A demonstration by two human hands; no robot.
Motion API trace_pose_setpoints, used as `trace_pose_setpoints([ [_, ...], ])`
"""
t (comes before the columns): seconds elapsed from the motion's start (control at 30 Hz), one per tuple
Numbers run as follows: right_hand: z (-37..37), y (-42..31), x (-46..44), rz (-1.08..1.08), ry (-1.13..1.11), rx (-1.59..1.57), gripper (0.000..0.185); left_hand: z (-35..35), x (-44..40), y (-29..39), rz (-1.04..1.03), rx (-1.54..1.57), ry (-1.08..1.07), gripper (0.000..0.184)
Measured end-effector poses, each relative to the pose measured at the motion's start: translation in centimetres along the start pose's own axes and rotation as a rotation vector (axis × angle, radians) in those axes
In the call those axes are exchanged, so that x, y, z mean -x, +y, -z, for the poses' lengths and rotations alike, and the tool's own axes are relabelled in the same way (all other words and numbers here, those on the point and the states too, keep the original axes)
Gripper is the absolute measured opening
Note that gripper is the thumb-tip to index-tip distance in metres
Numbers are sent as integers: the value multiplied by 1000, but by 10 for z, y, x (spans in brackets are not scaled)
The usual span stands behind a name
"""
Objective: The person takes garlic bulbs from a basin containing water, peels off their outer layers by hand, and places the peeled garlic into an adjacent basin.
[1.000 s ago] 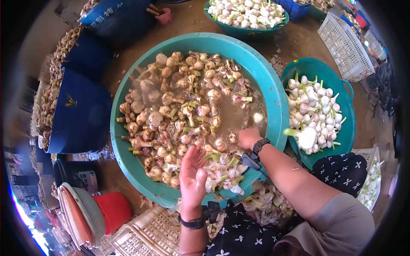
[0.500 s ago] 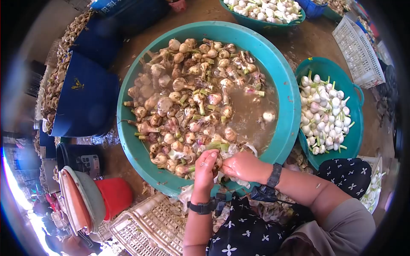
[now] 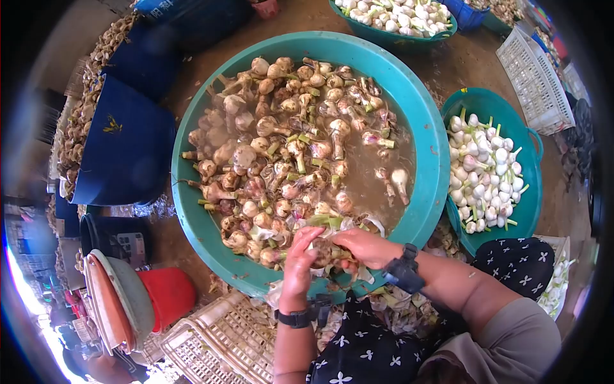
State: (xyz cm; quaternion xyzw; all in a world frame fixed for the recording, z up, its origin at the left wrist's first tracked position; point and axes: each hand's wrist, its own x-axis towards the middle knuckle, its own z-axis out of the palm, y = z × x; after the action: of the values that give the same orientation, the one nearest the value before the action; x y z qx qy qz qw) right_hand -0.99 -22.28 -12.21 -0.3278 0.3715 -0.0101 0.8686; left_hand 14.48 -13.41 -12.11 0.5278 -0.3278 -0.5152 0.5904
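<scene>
In front of me is a wide teal tub (image 3: 430, 137) of muddy water, heaped with dirty, untrimmed garlic bulbs (image 3: 267, 127). At its near rim, my left hand (image 3: 299, 255) is curled against one side of a brownish garlic bulb (image 3: 327, 253), its fingers partly bent. From the other side my right hand (image 3: 366, 248) grips the same bulb, with fingers and thumb closed round it. My fingers hide much of the bulb. Loose pale skins (image 3: 364, 274) hang over the rim below my hands. A paler garlic bulb (image 3: 400, 180) floats apart at the tub's right.
To the right stands a green basin (image 3: 528, 221) of peeled white garlic; another basin (image 3: 391, 37) of it sits at the top. Blue bins (image 3: 121, 147) line the left. A red bucket (image 3: 167, 297) and plastic crates (image 3: 220, 336) lie lower left, a white crate (image 3: 536, 80) upper right.
My hands have moved slightly apart around the bulb, and my right wrist has turned. The pale bulb floating at the right has swung round, now showing its stem.
</scene>
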Motion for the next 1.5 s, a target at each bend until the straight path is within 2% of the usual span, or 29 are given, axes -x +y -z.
trace_pose_setpoints([
  [0.03,2,1,2,80,-16,115,24,3,1,0,-97,-102,-77,52],
  [0.07,2,2,2,75,-14,113,24,3,4,0,-93,-100,-77,52],
  [0.17,1,0,0,1098,354,1043,21,-9,6,12,269,-634,-104,46],
  [0.2,6,4,-3,809,338,1015,18,-24,12,23,170,-768,-14,43],
  [0.23,8,4,-8,809,340,1015,18,-28,14,21,169,-767,-16,43],
  [0.3,11,-2,-19,147,216,-12,19,-32,18,17,-373,-1159,15,43],
  [0.37,12,-7,-16,68,191,-20,21,-28,18,4,-401,-1191,69,43],
  [0.47,-3,0,-9,308,43,-135,24,-21,20,-6,-434,-1056,155,40],
  [0.5,-8,1,-1,308,38,-131,24,-21,20,-5,-256,-666,264,36],
  [0.57,-12,2,15,372,-29,140,22,-24,20,-3,91,127,436,28],
  [0.6,-8,4,18,322,-24,175,21,-28,22,-2,7,168,385,26],
  [0.63,-6,4,19,321,-24,177,21,-23,25,-8,6,171,386,26],
  [0.7,0,2,20,386,57,221,23,-10,29,-23,100,-375,120,27],
  [0.73,0,-2,24,360,19,162,22,-20,26,-14,62,-218,207,24],
  [0.77,-1,-1,28,362,17,164,22,-19,25,-15,59,-218,209,24],
  [0.83,-7,6,38,791,13,676,22,-12,22,-20,322,762,471,20],
  [0.9,-1,2,56,740,-37,593,20,-5,19,-19,372,774,506,19],
  [1.03,3,-32,84,778,137,-201,15,2,23,-16,457,1031,513,23],
  [1.1,9,-44,80,860,197,-347,16,4,23,-11,463,1163,443,27],
  [1.13,12,-47,74,878,83,-441,17,0,20,-1,516,1154,571,31],
  [1.17,13,-46,72,880,83,-443,17,4,20,0,516,1152,570,31],
  [1.23,17,-42,64,772,106,-764,17,22,25,-2,441,1189,645,30],
  [1.27,27,-39,58,745,-165,-830,20,32,27,-4,352,1148,644,29],
  [1.3,30,-37,52,738,-169,-834,20,39,33,-6,349,1145,653,29],
  [1.37,34,-31,47,628,22,573,31,30,41,23,240,763,1025,26],
  [1.4,32,-25,47,517,5,1013,34,32,62,31,67,-216,1071,25],
  [1.43,27,-24,46,373,-6,1452,37,42,94,32,-147,-1172,934,25],
  [1.47,14,-47,44,-59,72,1524,46,80,125,30,-222,-773,1165,19],
  [1.5,34,-37,31,-65,97,1523,46,86,136,54,-398,-764,1307,19],
])
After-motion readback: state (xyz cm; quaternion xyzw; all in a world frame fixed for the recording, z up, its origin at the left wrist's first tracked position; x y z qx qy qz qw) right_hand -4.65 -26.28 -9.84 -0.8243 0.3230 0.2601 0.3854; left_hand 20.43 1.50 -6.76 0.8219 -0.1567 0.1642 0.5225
